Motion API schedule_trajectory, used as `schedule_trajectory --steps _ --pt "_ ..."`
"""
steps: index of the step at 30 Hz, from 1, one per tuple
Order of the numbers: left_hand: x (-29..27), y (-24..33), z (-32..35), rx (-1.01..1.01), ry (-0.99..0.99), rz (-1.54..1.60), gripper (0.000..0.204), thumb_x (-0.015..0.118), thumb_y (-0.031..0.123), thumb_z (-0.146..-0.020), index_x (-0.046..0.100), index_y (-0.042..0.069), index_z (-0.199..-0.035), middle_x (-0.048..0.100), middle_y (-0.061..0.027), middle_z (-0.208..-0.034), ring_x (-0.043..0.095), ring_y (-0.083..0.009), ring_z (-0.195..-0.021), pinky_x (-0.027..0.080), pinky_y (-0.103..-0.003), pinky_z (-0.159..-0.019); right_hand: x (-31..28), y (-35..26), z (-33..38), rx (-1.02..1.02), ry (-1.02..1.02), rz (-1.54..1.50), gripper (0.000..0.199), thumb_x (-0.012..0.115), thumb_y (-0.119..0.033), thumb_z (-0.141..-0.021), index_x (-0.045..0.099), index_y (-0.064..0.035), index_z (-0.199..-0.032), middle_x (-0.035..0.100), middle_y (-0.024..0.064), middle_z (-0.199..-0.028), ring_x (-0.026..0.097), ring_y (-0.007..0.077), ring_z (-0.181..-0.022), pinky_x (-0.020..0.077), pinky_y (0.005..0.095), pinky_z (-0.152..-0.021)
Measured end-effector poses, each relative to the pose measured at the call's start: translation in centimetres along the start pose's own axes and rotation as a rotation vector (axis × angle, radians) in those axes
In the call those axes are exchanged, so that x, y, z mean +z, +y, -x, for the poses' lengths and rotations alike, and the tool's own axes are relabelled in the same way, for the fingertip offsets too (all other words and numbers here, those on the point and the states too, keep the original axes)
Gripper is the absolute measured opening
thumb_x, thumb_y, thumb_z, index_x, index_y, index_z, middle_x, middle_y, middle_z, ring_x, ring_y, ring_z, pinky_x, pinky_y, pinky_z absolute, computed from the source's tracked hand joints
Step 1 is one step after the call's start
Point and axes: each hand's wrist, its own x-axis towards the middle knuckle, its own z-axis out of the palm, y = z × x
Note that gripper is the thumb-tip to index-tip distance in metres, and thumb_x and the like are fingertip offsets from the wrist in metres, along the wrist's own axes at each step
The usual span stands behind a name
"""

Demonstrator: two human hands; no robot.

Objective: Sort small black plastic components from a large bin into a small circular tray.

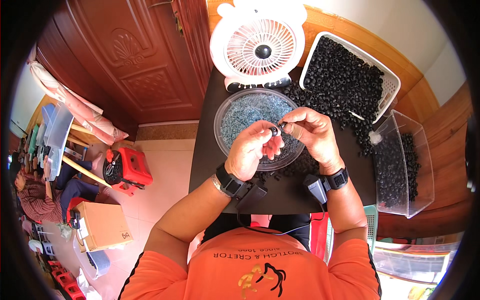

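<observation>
Over a round clear tub (218,131) full of small bluish see-through pieces, both hands meet with fingertips nearly touching. My left hand (248,152) is closed, pinching a small round black plastic part (274,131) between thumb and forefinger. My right hand (314,134) is closed as well, its thumb and forefinger on a second small dark piece (283,124) right beside the first. Whether the two pieces are joined cannot be made out. Loose black parts (305,167) lie on the dark table under the right hand and around the tub.
A white fan (262,50) stands behind the tub. A white basket (394,82) spills black parts onto the table; a clear box (424,175) of them sits at the right edge. A cable (270,232) hangs between my wrist devices. Another person (42,200) sits far left.
</observation>
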Motion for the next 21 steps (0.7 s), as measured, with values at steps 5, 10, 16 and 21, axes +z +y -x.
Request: schedule_trajectory --steps 5,10,16,21 --pt "0.04 -0.07 -0.04 -0.012 0.001 0.015 0.022 0.048 0.023 -0.095 0.054 0.003 -0.103 0.062 -0.0096 -0.087 0.059 -0.0167 -0.073 0.045 -0.026 -0.064 -0.06 -0.15 -0.09 -0.170 -0.054 0.168 0.013 0.062 0.005 -0.084 0.064 0.0001 -0.096 0.064 0.0070 -0.096 0.062 0.0137 -0.089 0.0506 0.0277 -0.080" --pt "0.09 -0.13 0.01 -0.020 -0.005 0.026 0.022 0.049 0.023 -0.095 0.054 0.003 -0.103 0.062 -0.0098 -0.088 0.060 -0.0168 -0.074 0.045 -0.026 -0.064 0.03 -0.39 -0.08 -0.205 -0.062 0.270 0.014 0.062 0.005 -0.083 0.065 0.0000 -0.096 0.064 0.0072 -0.095 0.062 0.0143 -0.089 0.0511 0.0278 -0.079" --pt "-0.11 -0.23 0.05 -0.028 -0.002 0.000 0.022 0.048 0.022 -0.095 0.054 0.003 -0.103 0.062 -0.0098 -0.088 0.060 -0.0162 -0.074 0.045 -0.025 -0.064 0.24 -0.77 0.05 -0.111 -0.020 0.256 0.013 0.063 0.003 -0.085 0.065 -0.0001 -0.096 0.063 0.0063 -0.094 0.062 0.0126 -0.087 0.0510 0.0266 -0.078" --pt "0.01 -0.24 -0.01 -0.021 -0.003 -0.006 0.022 0.048 0.022 -0.095 0.054 0.003 -0.104 0.063 -0.0099 -0.089 0.060 -0.0160 -0.075 0.045 -0.025 -0.065 0.36 -0.73 0.05 -0.048 -0.035 0.240 0.011 0.063 0.001 -0.085 0.065 0.0003 -0.096 0.063 0.0062 -0.093 0.061 0.0120 -0.086 0.0505 0.0257 -0.076"
